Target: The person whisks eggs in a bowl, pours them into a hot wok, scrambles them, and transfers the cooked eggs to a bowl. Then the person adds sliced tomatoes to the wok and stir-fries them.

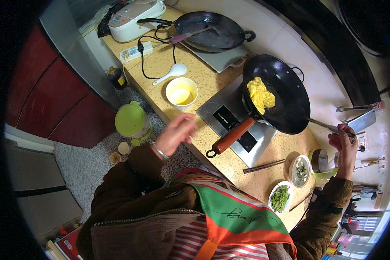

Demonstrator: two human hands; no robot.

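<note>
My right hand [344, 148] grips the handle of a metal cooking utensil [321, 124] that reaches over the rim of a black wok [289, 94]. I cannot make out the utensil's head. Cooked yellow egg [260, 96] lies in a clump in the wok, toward its left side. The wok sits on a flat electric cooktop [211, 112], its reddish wooden handle [235, 135] pointing toward me. Slightly blurred, my left hand [177, 134] hovers at the counter's front edge with loosely bent fingers and nothing visible in it. Closest to it is a white bowl [172, 87] with yellow liquid inside.
A white spoon [174, 73], power strip [136, 51], rice cooker [135, 19] and second pan [211, 31] occupy the counter's left. Chopsticks [263, 166], a bowl of chopped food [300, 172] and a plate of green vegetables [280, 197] lie right. A green-lidded bin [130, 120] stands below.
</note>
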